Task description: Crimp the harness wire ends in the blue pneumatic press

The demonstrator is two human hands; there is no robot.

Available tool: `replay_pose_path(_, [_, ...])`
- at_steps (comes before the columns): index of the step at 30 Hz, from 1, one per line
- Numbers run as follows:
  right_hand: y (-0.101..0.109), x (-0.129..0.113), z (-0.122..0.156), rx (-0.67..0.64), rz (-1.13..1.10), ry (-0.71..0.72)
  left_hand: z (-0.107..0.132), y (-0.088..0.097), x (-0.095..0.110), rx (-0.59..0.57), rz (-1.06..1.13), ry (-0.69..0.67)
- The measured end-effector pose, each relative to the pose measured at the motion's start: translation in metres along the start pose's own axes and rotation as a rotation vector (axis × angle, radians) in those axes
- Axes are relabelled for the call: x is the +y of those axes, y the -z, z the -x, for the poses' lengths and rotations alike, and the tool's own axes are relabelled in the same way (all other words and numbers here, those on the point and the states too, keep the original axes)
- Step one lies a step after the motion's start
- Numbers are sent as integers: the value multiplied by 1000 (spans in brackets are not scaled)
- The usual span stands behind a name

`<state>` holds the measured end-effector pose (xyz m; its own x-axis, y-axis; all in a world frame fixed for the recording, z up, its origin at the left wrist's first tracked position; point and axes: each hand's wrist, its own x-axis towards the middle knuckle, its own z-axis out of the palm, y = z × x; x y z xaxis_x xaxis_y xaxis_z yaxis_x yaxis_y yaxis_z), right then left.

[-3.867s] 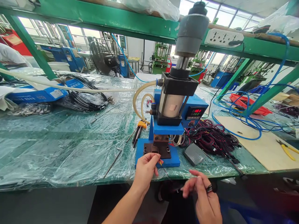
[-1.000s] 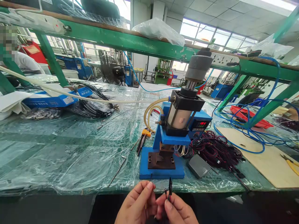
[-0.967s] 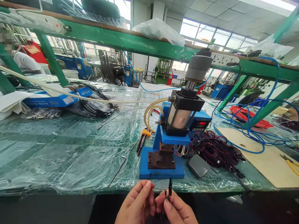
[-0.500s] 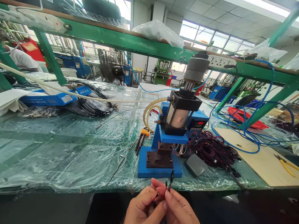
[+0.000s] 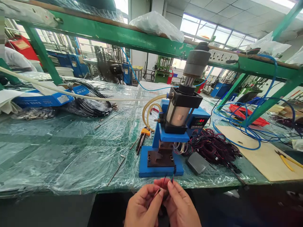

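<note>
Close together at the table's front edge, both hands work on thin wires. My left hand is closed, pinching a wire whose small dark end shows between thumb and forefinger. My right hand is closed on thin red and dark wires, which stick up above the fingertips and end in a small black piece. Much of the wires is hidden by the fingers. Just beyond the hands stands a blue bench press with a black and white air cylinder and a dark metal die.
Right of the press lie a grey box, a heap of dark red and black wires and yellow-handled pliers on a board. To the left are a hex key and a hex key set. A green shelf beam crosses above.
My left thumb and fingers have shifted on the wire, its dark end now showing between them. The wires in my right hand stand slightly higher. The whole view has tilted a little downward.
</note>
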<state>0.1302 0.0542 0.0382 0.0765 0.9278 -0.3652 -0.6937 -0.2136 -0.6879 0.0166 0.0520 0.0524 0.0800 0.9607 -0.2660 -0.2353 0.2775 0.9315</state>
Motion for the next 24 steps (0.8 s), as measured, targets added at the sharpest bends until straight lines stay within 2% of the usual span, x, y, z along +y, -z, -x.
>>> replay_pose_path(3, [3, -1, -9, 94, -22, 97, -8, -3, 3, 31, -10, -3])
replay_pose_path(6, [5, -8, -21, 112, -2, 155, -19, -9, 6, 51, -19, -2])
replay_pose_path(13, [1, -24, -45, 31, 130, 116, -32, -22, 7, 26, -52, 25])
replay_pose_path(24, [4, -25, -52, 14, 175, 97, -35, -18, 4, -19, -166, -49])
